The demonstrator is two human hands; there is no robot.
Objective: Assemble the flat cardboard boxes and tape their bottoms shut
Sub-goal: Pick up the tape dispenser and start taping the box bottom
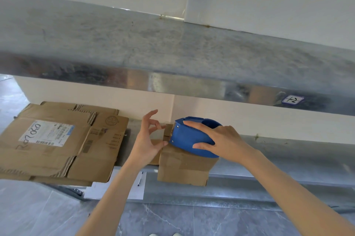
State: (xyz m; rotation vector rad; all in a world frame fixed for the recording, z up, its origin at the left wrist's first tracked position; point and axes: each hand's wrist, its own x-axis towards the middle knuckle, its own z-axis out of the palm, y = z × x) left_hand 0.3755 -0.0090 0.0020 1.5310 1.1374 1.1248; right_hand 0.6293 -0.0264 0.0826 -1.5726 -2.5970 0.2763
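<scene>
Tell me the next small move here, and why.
Probably pull the tape end out with the left hand and press it onto the box: the right hand grips the tape dispenser resting on that box, and the left fingertips touch the tape end.

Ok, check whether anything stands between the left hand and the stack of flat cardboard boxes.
Nothing visible does. The left hand is by the blue tape dispenser, and the flat cardboard boxes lie to its left, with only bare shelf between them.
</scene>
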